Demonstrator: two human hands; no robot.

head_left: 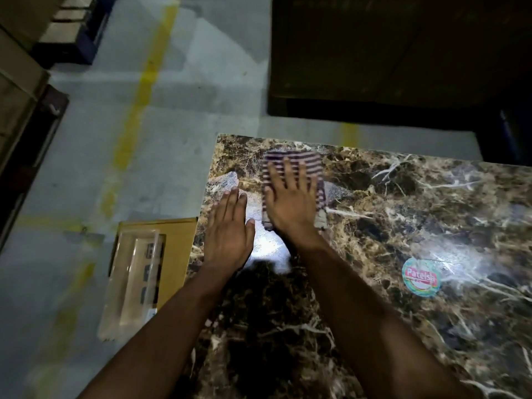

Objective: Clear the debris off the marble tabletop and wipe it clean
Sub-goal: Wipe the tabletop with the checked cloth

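Your right hand (290,197) presses flat on the cloth (293,165) at 12 o'clock, left hand (229,226) flat and empty; grit could scratch the tabletop (403,226).

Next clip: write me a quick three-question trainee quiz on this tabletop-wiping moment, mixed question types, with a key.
1. True or false: the right hand presses the striped folded cloth flat with spread fingers.
2. The left hand is: A) gripping the cloth, B) flat and open near the brown veined marble tabletop edge, C) out of view.
3. Name the round item stuck on the marble to the right.

Key: 1 true; 2 B; 3 round colourful sticker.
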